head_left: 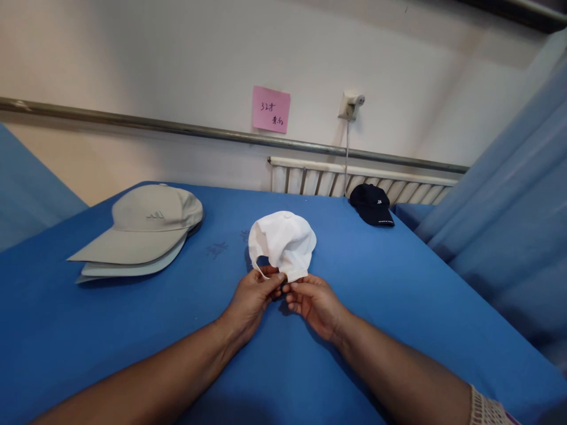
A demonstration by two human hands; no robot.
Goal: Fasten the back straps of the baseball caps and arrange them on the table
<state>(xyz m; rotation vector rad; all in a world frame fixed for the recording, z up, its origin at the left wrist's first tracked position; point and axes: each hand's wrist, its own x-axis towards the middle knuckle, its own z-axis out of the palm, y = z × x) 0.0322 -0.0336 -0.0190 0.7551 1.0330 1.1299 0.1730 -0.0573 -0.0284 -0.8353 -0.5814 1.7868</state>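
A pink note (271,110) hangs just above a metal rail (177,128).

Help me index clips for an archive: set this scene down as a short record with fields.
Surface: blue-covered table
Item in hand: white cap, rear opening toward the wearer of the camera
Left hand: pinching the cap's back strap
Right hand: thumb and fingers holding the cap's lower edge, close beside the left
Far left: stacked pale caps, brims together
Far right: dark cap, near the table's edge
Wall: pink note, metal rail, radiator
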